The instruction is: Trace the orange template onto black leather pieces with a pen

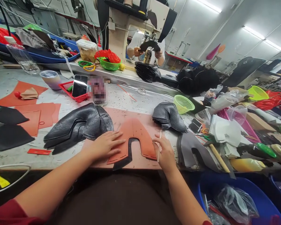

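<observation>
My left hand [105, 144] lies flat, fingers spread, on an orange-red U-shaped template [137, 134] that covers a black leather piece [128, 154] near the table's front edge. My right hand [165, 153] pinches a thin white marking stick [159, 145] upright at the template's right leg. A stack of black leather pieces [77, 126] lies just left of my left hand. Another stack of dark pieces [168, 116] sits to the right, behind my right hand. Grey cut pieces [189, 153] lie right of my right hand.
Orange templates [37, 112] and black pieces [7, 125] lie at the left. A red basket with a phone [78, 87], a cup [50, 78], a green basket [183, 103] and cluttered tools [224, 131] crowd the table. Across the bench a person [145, 50] works at a sewing machine [133, 25].
</observation>
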The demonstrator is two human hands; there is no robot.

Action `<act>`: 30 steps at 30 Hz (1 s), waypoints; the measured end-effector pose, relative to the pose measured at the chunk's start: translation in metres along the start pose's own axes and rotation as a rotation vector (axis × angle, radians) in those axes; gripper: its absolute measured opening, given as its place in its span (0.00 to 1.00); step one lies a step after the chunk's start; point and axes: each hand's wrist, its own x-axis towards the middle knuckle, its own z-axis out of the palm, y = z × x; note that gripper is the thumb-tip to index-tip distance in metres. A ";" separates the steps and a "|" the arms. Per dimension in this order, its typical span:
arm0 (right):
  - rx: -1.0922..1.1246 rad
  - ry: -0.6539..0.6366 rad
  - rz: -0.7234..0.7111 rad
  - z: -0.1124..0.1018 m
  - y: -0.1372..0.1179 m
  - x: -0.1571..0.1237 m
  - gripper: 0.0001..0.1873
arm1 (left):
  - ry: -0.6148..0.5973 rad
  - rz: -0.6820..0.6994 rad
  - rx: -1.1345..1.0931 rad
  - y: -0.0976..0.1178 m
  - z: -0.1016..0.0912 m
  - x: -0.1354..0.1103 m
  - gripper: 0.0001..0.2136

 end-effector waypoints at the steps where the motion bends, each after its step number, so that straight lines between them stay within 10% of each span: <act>1: 0.020 0.000 0.006 0.001 -0.001 0.000 0.08 | 0.004 -0.001 -0.011 0.000 0.000 0.000 0.19; 19: 0.476 -0.440 0.052 0.020 -0.058 0.013 0.13 | 0.017 -0.008 -0.056 0.005 -0.002 -0.001 0.19; 30: 0.339 -0.710 -0.066 0.052 -0.088 0.012 0.08 | 0.012 -0.001 -0.068 0.005 -0.003 0.000 0.18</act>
